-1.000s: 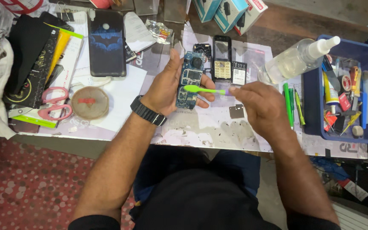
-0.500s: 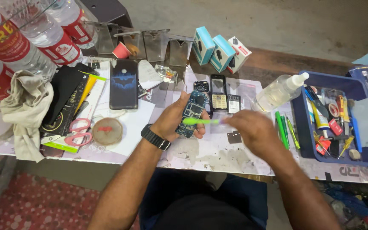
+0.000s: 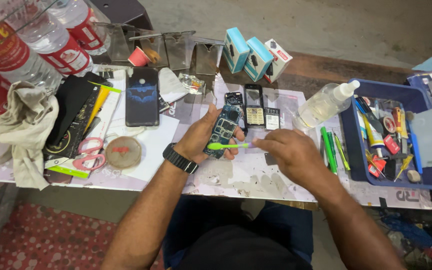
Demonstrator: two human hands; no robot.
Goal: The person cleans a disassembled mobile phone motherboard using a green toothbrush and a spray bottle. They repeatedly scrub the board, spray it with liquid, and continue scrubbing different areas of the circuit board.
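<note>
My left hand (image 3: 202, 136) holds a blue phone circuit board (image 3: 222, 129) tilted above the table. My right hand (image 3: 288, 155) grips a light green toothbrush (image 3: 228, 146) by its handle, and the bristle end lies across the lower part of the board. Just behind the board, on the white mat, lie a dark phone frame (image 3: 235, 99), a keypad part (image 3: 254, 110) and a small screen part (image 3: 273, 119). A black watch is on my left wrist.
A clear squeeze bottle (image 3: 326, 103) lies right of the parts. A blue tray (image 3: 352, 150) of small tools stands at the right, green screwdrivers (image 3: 328, 150) beside it. Left are a black phone case (image 3: 141, 96), pink scissors (image 3: 89, 154), a round tin (image 3: 123, 152), a cloth (image 3: 23, 130) and water bottles (image 3: 56, 42). Small boxes (image 3: 256, 57) stand behind.
The view has tilted up, so more of the table's far side and the bottles show. My hands stay on the board and brush; the brush has shifted slightly along the board.
</note>
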